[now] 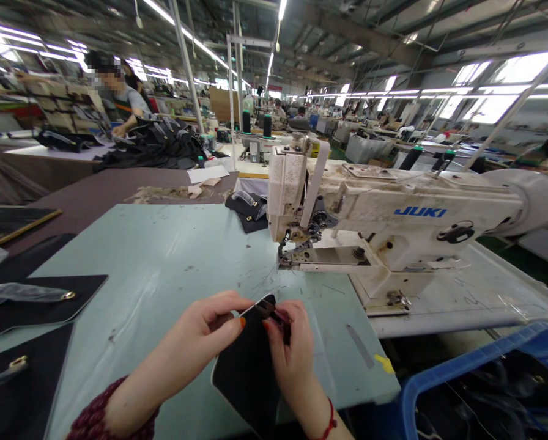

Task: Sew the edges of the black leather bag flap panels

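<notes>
A black fabric piece (249, 373) with a pale edge hangs between both hands over the front of the light green table (164, 256). My left hand (214, 324) pinches its upper left edge between thumb and fingers. On the other side, my right hand (292, 342) has its fingers curled at the top corner of the piece, where a small dark item shows only in part. Behind the hands stands a white JUKI sewing machine (393, 214), its needle area just beyond the fabric. Loose thread bits lie on the table near it.
Black pieces with wrapped handles and gold rings (44, 299) lie at the left. Another black piece (249, 211) rests beside the machine head. A blue crate (411, 391) holding black pieces stands at the lower right. A person (122, 91) works behind a black pile (159, 143).
</notes>
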`<action>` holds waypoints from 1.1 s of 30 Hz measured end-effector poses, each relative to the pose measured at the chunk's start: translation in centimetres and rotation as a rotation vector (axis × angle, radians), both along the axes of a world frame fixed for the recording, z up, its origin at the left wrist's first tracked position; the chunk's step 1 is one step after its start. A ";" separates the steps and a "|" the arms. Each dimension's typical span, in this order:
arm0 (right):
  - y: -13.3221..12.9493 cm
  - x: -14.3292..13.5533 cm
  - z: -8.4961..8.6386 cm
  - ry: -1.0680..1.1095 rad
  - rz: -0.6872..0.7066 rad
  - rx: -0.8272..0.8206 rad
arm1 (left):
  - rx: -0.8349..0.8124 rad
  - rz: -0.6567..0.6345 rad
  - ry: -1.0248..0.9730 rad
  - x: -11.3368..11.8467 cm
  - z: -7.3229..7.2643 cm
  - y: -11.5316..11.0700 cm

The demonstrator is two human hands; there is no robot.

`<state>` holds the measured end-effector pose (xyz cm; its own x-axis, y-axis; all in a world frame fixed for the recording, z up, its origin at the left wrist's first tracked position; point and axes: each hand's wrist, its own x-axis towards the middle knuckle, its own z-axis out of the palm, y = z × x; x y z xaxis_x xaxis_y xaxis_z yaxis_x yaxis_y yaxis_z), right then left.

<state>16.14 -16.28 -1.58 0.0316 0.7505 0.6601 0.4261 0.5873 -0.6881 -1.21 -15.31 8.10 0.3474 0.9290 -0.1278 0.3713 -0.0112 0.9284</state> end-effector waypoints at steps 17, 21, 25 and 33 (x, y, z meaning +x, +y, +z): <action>1.5 7.9 -4.5 -0.271 -0.325 -0.317 | -0.004 0.058 0.015 -0.1 -0.1 -0.2; -1.9 5.1 -0.5 -0.231 -0.050 -0.370 | 0.048 0.080 0.015 0.8 0.3 -0.6; -4.2 4.9 3.3 -0.289 0.017 -0.397 | -0.096 0.118 -0.140 3.1 0.1 -1.6; -4.4 11.3 10.5 -0.062 0.512 -0.930 | -0.345 0.168 -0.675 9.7 -3.0 -2.8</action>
<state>27.47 -20.66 8.93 -0.4446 0.8753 -0.1901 0.3272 -0.0389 -0.9442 8.46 -18.10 5.08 0.3110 0.9220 -0.2305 -0.3047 0.3265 0.8947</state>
